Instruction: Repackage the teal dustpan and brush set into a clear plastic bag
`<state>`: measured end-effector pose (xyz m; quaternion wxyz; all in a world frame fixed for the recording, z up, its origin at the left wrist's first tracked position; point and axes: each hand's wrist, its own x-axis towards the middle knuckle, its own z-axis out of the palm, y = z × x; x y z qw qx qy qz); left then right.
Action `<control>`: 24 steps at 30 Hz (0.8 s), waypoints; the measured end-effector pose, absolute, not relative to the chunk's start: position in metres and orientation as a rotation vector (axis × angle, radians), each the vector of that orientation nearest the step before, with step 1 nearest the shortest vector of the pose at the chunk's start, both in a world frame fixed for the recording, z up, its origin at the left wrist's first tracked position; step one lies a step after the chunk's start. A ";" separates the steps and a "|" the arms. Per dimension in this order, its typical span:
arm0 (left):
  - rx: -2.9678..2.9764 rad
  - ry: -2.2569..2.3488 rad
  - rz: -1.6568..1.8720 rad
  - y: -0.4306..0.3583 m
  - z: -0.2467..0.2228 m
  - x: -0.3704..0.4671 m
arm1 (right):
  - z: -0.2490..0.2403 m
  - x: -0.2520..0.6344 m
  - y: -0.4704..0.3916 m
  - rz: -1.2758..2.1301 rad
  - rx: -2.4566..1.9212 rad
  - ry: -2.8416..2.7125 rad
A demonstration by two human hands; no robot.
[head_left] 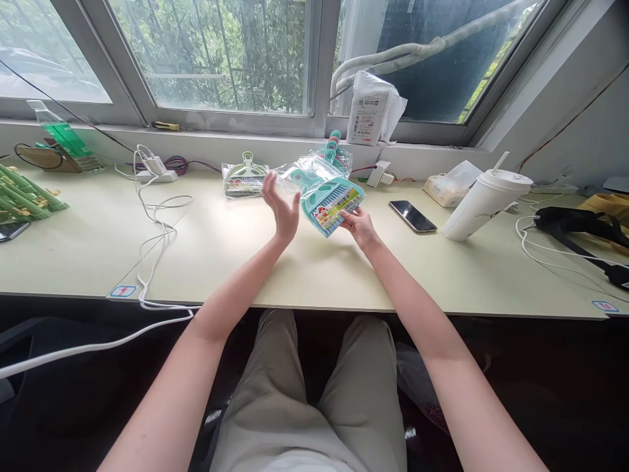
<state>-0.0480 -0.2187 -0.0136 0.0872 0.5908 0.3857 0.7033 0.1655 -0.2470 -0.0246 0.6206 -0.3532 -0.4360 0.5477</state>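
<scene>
My right hand [361, 227] grips the lower right edge of a teal mini dustpan [322, 204] in clear plastic wrap, with a yellow and green printed label on its front. It is tilted above the table, its handle pointing up and left. To its left my left hand [284, 208] is raised with fingers stretched and thumb apart, holding nothing. Behind, a second wrapped dustpan set [246, 177] with a pale green handle lies near the wall. A teal and red handle [333, 147] in plastic shows behind the held dustpan, its lower part hidden.
Right of my hands are a phone [413, 216], a white cup with a straw [484, 204] and a tissue box [449, 187]. White cables [160, 226] run across the table on the left, near a power strip [156, 174]. Green stalks [27, 195] lie far left.
</scene>
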 end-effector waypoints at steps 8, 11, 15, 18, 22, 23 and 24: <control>1.062 0.657 1.418 -0.202 -0.013 -0.058 | -0.024 0.159 -0.250 1.263 -0.773 -1.048; 1.128 0.527 1.319 -0.208 -0.017 -0.052 | -0.024 0.159 -0.249 1.234 -0.777 -1.004; 1.187 0.467 1.166 -0.219 -0.016 -0.044 | -0.026 0.161 -0.245 1.168 -0.754 -0.927; 1.201 0.456 1.135 -0.223 -0.015 -0.041 | -0.027 0.162 -0.242 1.143 -0.761 -0.919; 1.236 0.424 1.153 -0.222 -0.016 -0.042 | -0.026 0.165 -0.240 1.157 -0.774 -0.998; 1.243 0.415 1.148 -0.222 -0.016 -0.042 | -0.025 0.166 -0.239 1.156 -0.778 -1.021; 1.248 0.410 1.135 -0.222 -0.016 -0.043 | -0.024 0.167 -0.240 1.151 -0.782 -1.041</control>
